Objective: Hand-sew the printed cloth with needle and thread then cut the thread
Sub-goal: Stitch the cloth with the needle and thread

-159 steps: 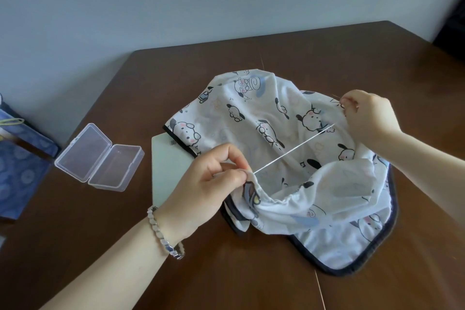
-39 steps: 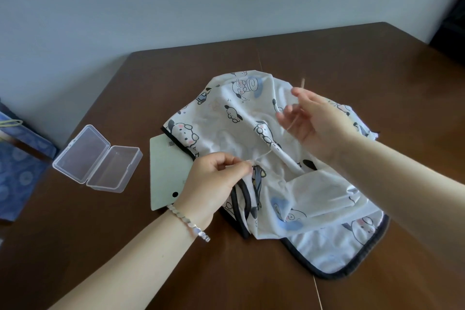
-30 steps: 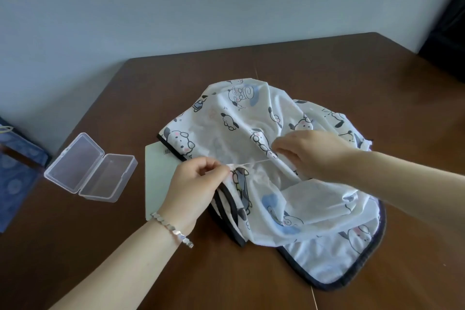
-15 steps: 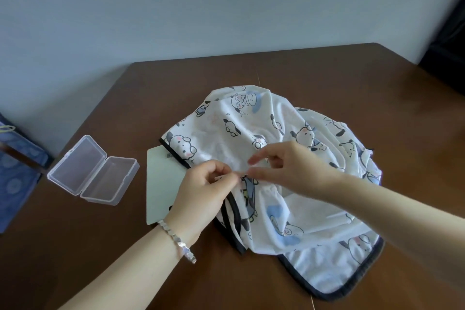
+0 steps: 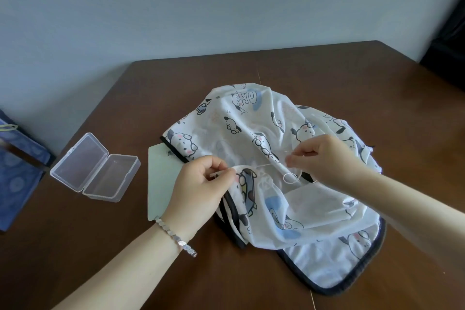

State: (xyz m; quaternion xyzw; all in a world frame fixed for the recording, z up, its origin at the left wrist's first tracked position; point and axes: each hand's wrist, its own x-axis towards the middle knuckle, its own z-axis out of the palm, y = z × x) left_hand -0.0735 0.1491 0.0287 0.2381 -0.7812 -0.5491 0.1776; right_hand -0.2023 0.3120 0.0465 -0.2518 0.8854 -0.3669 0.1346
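- Two pinches at work: the left hand (image 5: 198,191) nips a fold of the printed cloth (image 5: 251,121) between thumb and fingers, and the right hand (image 5: 324,158) nips the needle (image 5: 289,152).
- Half a second back the right fingertips sat against the left thumb. Now they've drawn off to the right, and the thread (image 5: 259,165) stretches between the hands, with a small loop under the right fingers.
- The needle's a thin dark sliver, long axis near level, free end pointing left.
- The cloth lies heaped in the middle of the table (image 5: 327,78), over a pale card (image 5: 161,184). A clear box (image 5: 95,167) sits open to the left.
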